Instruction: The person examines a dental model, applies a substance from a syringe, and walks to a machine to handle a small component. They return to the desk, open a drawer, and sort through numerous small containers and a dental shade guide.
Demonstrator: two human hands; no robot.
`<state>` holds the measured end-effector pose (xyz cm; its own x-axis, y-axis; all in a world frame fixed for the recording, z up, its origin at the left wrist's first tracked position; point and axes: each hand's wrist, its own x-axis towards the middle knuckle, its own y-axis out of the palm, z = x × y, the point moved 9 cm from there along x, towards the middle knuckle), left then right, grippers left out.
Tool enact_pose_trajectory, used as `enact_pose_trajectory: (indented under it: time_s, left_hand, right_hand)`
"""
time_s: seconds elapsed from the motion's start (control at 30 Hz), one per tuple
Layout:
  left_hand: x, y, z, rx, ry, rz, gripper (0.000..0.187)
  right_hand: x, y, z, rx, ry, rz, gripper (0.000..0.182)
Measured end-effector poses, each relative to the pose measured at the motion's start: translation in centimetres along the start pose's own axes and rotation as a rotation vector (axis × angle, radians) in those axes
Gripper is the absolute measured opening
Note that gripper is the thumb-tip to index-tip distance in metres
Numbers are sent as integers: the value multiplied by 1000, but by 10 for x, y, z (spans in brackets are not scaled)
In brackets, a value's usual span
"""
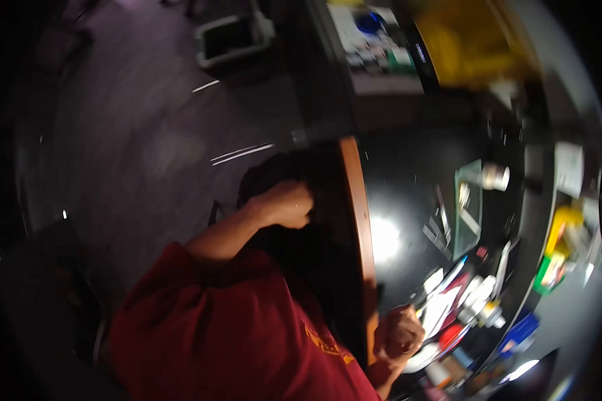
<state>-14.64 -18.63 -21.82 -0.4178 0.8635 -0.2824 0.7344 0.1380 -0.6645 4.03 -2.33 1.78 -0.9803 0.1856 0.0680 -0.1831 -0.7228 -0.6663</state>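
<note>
My left hand (pixel 286 204) is closed, with its fingers curled under, over a dark area beside the wooden desk edge (pixel 360 207). Whatever it may grip is lost in shadow. At the lower right, my right hand (pixel 400 332) is curled closed by the same edge, close to the clutter on the black desktop (pixel 408 157). Blur and the curled fingers hide whether anything is inside it. Just beyond that hand lie white papers (pixel 440 311) and a red round item (pixel 450 335).
A glass-like tray (pixel 468 210) and a white cup (pixel 495 177) stand farther back on the desk. A grey-rimmed bin (pixel 233 41) is on the floor. Yellow material (pixel 475 43) fills the top right, and a blue item (pixel 519 333) lies at right.
</note>
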Motion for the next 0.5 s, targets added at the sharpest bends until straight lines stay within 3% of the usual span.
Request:
enact_pose_trajectory:
  time_s: [0.07,0.1,0.13,0.2,0.27,0.4,0.43,0.5]
  left_hand:
    - [-17,-35,-6,-139,-75,63,16]
    - [-31,-57,-10,-203,-80,-27,18]
    - [-47,-80,-14,-258,-83,-120,21]
    - [-83,-116,-15,-268,-193,-219,26]
    - [-129,-150,-9,-312,-293,-394,25]
    - [-257,-222,12,-401,-355,-745,24]
    - [-298,-242,18,-476,-335,-919,25]
    - [-365,-255,39,-478,-444,-1042,31]
  right_hand:
    - [45,5,34,60,-37,60,23]
    - [64,10,50,64,34,105,27]
    - [86,18,77,5,-60,158,22]
    - [124,34,112,-111,97,204,22]
    - [156,64,148,-21,106,324,8]
    - [201,152,253,39,-235,586,12]
    - [206,179,278,29,-285,669,14]
    - [208,229,337,47,-406,795,19]
